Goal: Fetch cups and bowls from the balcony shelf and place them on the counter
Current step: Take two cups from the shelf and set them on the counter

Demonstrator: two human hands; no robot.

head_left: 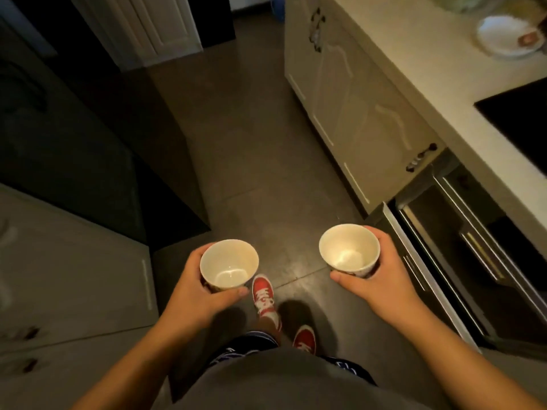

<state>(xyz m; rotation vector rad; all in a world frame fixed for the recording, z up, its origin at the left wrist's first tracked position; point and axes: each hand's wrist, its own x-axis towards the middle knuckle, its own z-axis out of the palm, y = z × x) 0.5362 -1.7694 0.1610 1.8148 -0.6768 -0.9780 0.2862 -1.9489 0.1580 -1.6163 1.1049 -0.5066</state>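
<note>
I carry two white cups with empty cream insides, both upright above the brown tiled floor. My left hand [192, 294] wraps around the left cup [229, 264] from the left and below. My right hand [381, 279] grips the right cup [349, 250] from the right, thumb under its base. A printed pattern shows faintly low on each cup's outside. The pale counter [429, 69] runs along the right, above cream cabinet doors. On its far end stand stacked white bowls [509, 37].
A black cooktop [521, 119] is set into the counter at right. Below it a dark steel drawer unit [461, 261] stands open towards the aisle. Dark cabinets [74, 137] line the left, with a pale cabinet [74, 276] nearer. My red shoes [263, 294] stand on the floor aisle.
</note>
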